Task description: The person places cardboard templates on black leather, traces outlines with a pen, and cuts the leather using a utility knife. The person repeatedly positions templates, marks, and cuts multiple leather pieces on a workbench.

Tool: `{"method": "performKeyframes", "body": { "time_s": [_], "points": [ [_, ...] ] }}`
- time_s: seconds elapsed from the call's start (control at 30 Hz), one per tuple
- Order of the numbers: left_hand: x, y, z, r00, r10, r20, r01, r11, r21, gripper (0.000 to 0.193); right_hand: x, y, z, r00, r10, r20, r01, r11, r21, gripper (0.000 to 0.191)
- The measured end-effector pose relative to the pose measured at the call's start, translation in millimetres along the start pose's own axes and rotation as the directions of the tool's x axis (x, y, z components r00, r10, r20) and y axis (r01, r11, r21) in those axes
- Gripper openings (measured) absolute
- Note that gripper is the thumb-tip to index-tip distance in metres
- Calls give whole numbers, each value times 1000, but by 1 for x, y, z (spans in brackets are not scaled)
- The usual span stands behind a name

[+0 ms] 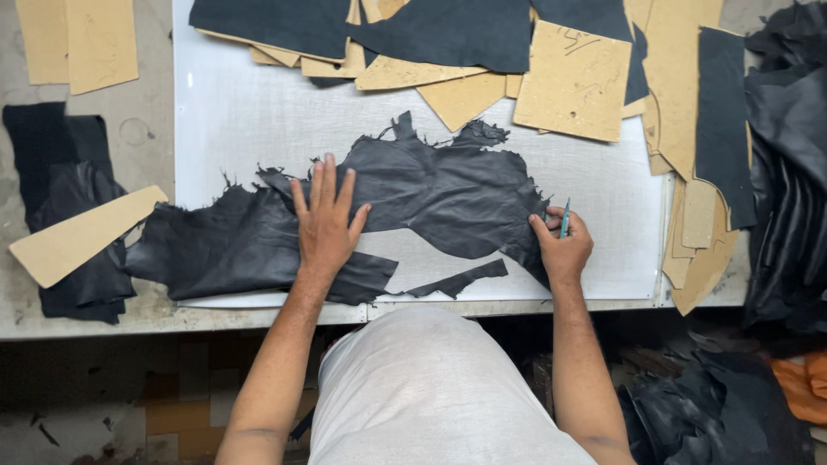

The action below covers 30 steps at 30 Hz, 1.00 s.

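Observation:
A large ragged piece of black leather (431, 189) lies spread across the white cutting board (250, 112). My left hand (326, 220) presses flat on its middle-left part, fingers spread. My right hand (562, 245) rests at the leather's right edge and grips a thin teal-handled cutting tool (566, 217), its tip pointing up and away from me. A narrow black offcut strip (461, 278) lies near the board's front edge, between my two hands.
Tan cardboard patterns (573, 82) and black leather pieces (448, 30) are heaped along the back. A tan strip (82, 234) lies on dark scraps at the left. Stacked black hides (788, 172) stand at the right. The table's front edge (172, 320) is close to my body.

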<state>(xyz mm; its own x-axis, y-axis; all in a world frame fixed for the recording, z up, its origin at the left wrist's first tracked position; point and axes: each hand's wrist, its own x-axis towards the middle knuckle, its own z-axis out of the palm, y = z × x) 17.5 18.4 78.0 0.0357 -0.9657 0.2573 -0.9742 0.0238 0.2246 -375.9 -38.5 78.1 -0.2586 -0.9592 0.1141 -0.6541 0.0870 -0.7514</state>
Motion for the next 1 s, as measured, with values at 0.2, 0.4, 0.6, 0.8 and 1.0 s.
{"method": "performKeyframes", "body": {
  "time_s": [0.2,0.4,0.6,0.8,1.0],
  "points": [
    [48,77,35,907,421,-8,-393,839,-376,34,-4,-18,-12,996,88,21,-85,989,-122,38],
    [88,106,36,875,483,28,-462,851,-249,46,-4,-14,-13,985,161,59,-144,963,-226,30],
    [90,119,40,877,464,126,-458,886,-75,78,5,4,-22,992,111,65,-102,987,-124,28],
    [87,134,35,868,452,207,-460,888,-13,102,11,20,-28,988,148,52,-129,956,-262,28],
    [54,192,25,733,594,331,-593,797,-116,117,34,59,-43,987,110,115,-138,948,286,24]
  ]
}}
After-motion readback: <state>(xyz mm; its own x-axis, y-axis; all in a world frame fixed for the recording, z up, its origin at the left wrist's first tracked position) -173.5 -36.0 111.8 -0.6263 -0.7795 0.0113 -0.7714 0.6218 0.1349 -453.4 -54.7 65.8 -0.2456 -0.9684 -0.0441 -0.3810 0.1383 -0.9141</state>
